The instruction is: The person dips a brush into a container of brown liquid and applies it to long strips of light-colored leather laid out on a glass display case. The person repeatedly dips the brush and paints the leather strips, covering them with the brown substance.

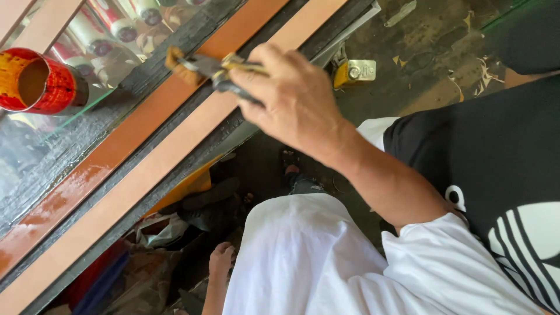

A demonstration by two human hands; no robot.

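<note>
Lap: nearest me I see white cloth over my knees and a black shirt with white marks at the right edge.
Floor: below the cloth I make out a bare foot, a dark sandal and crumpled plastic in shadow; the ground is dark and littered with scraps.
Right hand: my right hand reaches up and to the left from the lower right, fingers wrapped tight round the handle of a paintbrush.
Left hand: I cannot see it anywhere in this view.
Brush position: the brush lies over the upper middle of the wooden strips, its bristles touching the darker strip.
Brush axis: its long axis runs roughly left to right, tilting slightly up toward the left; the brown bristle end points left, away from my palm.
Strips: two long wooden strips run diagonally from lower left to upper right; the nearer strip is pale and matt, the farther strip is darker orange and shines wet toward the lower left.
Frame: black rails lie beside and between the strips.
Tin: farthest left stands a red tin, open-topped, its inside coated brownish-orange; how full it is I cannot tell.
Glass: behind the tin a glass pane shows reflections.
Metal fitting: a small yellow and silver metal fitting rests on the floor beyond my hand.
</note>
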